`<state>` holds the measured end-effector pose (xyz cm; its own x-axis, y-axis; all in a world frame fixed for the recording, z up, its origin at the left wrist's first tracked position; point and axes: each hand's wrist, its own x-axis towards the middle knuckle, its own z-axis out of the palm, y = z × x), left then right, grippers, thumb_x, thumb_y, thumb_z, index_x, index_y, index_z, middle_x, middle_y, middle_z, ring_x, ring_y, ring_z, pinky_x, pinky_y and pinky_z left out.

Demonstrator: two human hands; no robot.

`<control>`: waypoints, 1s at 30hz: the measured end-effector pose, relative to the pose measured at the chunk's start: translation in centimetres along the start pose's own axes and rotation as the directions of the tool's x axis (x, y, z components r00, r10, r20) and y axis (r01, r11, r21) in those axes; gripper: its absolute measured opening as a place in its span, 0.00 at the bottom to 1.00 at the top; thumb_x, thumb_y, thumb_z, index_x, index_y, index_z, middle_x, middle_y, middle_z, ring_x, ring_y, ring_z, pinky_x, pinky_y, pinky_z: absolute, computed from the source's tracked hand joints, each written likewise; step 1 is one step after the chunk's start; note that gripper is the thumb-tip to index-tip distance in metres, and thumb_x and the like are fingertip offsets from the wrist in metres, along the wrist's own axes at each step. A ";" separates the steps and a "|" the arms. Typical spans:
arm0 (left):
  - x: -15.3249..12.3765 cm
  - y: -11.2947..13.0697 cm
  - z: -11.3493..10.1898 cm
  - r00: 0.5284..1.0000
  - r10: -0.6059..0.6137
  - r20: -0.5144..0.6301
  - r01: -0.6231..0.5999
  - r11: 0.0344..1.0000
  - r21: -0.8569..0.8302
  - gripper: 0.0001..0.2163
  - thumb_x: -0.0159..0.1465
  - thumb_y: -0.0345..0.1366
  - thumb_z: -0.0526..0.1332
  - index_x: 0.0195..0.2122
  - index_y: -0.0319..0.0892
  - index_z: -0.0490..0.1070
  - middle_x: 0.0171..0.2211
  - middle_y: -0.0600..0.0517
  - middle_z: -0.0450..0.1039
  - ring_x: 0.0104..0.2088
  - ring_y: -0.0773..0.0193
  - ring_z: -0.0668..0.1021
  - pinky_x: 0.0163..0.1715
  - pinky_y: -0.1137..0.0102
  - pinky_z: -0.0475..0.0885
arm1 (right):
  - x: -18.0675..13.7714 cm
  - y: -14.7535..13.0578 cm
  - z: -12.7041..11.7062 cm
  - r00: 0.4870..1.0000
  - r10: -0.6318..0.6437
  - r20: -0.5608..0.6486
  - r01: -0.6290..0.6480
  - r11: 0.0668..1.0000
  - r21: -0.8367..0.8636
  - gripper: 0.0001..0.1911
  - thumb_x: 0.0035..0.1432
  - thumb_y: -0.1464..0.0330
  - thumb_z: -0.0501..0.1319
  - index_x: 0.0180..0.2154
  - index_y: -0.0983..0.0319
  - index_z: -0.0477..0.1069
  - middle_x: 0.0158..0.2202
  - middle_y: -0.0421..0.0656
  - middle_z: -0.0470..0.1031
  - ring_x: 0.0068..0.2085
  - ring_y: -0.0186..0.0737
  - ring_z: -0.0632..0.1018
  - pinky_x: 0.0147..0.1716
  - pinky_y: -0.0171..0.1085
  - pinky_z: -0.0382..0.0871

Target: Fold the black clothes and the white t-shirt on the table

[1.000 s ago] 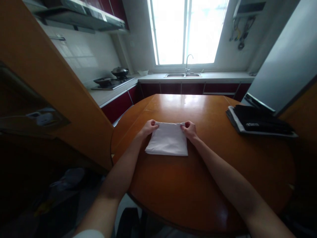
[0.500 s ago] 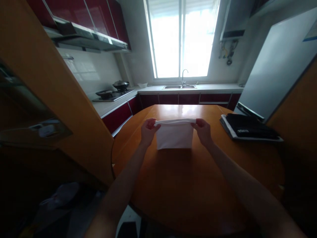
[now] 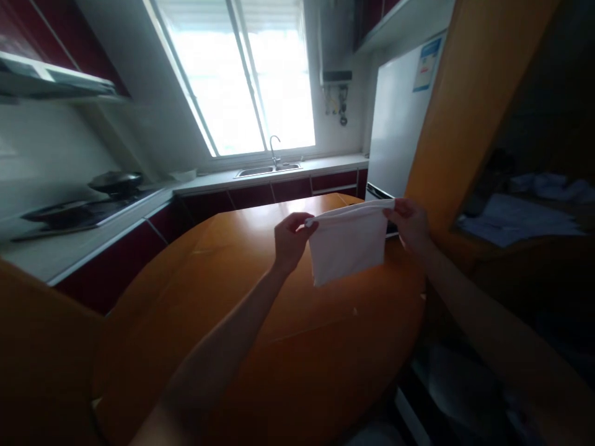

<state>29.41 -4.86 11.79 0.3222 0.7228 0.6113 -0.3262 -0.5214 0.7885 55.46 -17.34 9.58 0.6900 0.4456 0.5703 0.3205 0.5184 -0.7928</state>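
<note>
A piece of folded white cloth [image 3: 349,244] hangs between my hands above the table, its top edge stretched and its lower edge slanting up to the right. My left hand [image 3: 292,240] pinches the upper left corner between thumb and fingers. At the upper right corner, my right hand [image 3: 409,224] is closed on the cloth in the same way. Whether the cloth is a garment or a towel, I cannot tell. Something dark shows just behind its right side, mostly hidden by the cloth and my right hand.
Below lies a round wooden table [image 3: 204,310]. Beyond it are a counter with a sink [image 3: 269,170] and a stove with a lidded pan [image 3: 115,182]. A fridge [image 3: 395,118] stands at the right, beside a wooden partition [image 3: 446,148]. Papers [image 3: 520,220] lie farther right.
The view has turned to the right. Both hands have carried the white cloth rightward and lifted it off the table, over where the stack of folded dark and white cloths lay.
</note>
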 end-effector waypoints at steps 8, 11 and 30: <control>-0.9 -4.3 13.0 0.989 0.032 0.143 -0.011 0.990 -0.141 0.06 0.57 0.37 0.71 0.34 0.43 0.78 0.34 0.53 0.75 0.36 0.65 0.77 0.33 0.72 0.74 | 2.1 0.4 -11.5 0.979 -0.020 -0.204 -0.009 0.990 -0.139 0.18 0.42 0.61 0.75 0.35 0.58 0.73 0.34 0.39 0.80 0.35 0.40 0.81 0.38 0.39 0.77; 1.2 -6.0 16.2 0.990 -0.001 0.138 0.023 0.988 -0.154 0.07 0.58 0.37 0.70 0.35 0.42 0.77 0.34 0.52 0.77 0.36 0.65 0.78 0.35 0.71 0.74 | 4.7 0.7 -13.1 0.970 -0.062 -0.236 0.010 0.976 -0.218 0.18 0.43 0.60 0.75 0.35 0.59 0.74 0.34 0.40 0.80 0.36 0.42 0.81 0.39 0.42 0.77; 16.3 -24.9 20.4 0.911 -0.410 -0.054 0.413 0.900 0.137 0.09 0.49 0.29 0.69 0.33 0.39 0.79 0.29 0.50 0.77 0.32 0.60 0.78 0.34 0.68 0.72 | 22.8 19.0 -6.9 0.953 0.215 -0.213 -0.297 0.801 -0.519 0.08 0.45 0.76 0.69 0.31 0.66 0.75 0.27 0.41 0.77 0.28 0.35 0.75 0.35 0.39 0.74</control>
<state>60.89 10.63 3.51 0.3794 0.8962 0.2298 -0.0387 -0.2327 0.9718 81.77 -2.33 6.03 0.8651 0.3805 0.3268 0.3885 -0.0963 -0.9164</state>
